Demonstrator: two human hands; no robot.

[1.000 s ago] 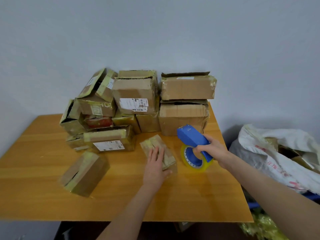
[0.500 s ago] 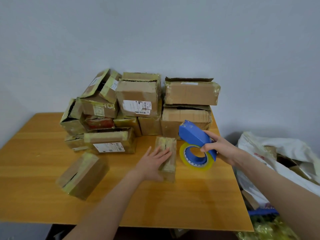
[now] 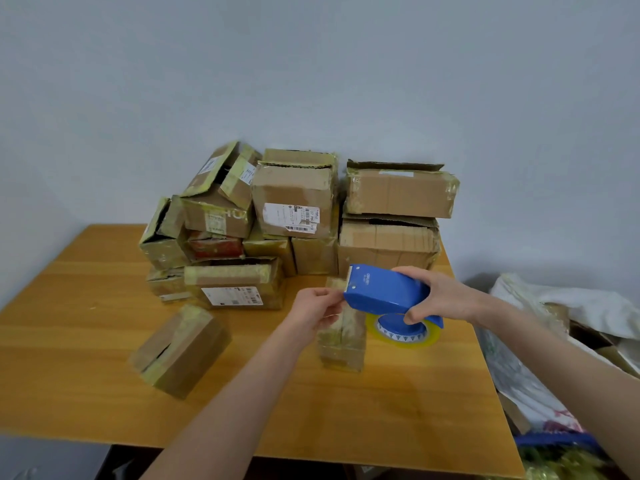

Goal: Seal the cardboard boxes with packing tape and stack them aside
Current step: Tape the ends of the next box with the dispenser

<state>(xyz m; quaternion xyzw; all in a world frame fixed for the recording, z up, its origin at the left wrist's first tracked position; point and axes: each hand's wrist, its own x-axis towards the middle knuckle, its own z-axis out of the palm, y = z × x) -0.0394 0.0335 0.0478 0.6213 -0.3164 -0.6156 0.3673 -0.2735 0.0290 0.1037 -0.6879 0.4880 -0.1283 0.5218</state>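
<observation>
Wooden table (image 3: 86,327) with a pile of boxes (image 3: 294,209), a lone box (image 3: 180,351), a small box (image 3: 343,348).

Shipping label (image 3: 290,219) on upper middle box (image 3: 292,185), partly legible "07 P80"

Table (image 3: 381,410): wood-grain top, smooth, with a low satin sheen. Boxes (image 3: 388,244): brown corrugated cardboard, matt, creased and scuffed, banded with yellowed glossy tape that wrinkles at the edges. The small box (image 3: 341,344) in front is almost wholly covered in the same shiny film. Label (image 3: 291,218): white printed paper, matt. Tape dispenser (image 3: 384,292): blue moulded plastic, smooth, semi-gloss. Roll of tape (image 3: 405,341): clear yellowish film, glossy. Sack (image 3: 588,306): white woven plastic, crumpled. Wall (image 3: 311,64): matt, even.
</observation>
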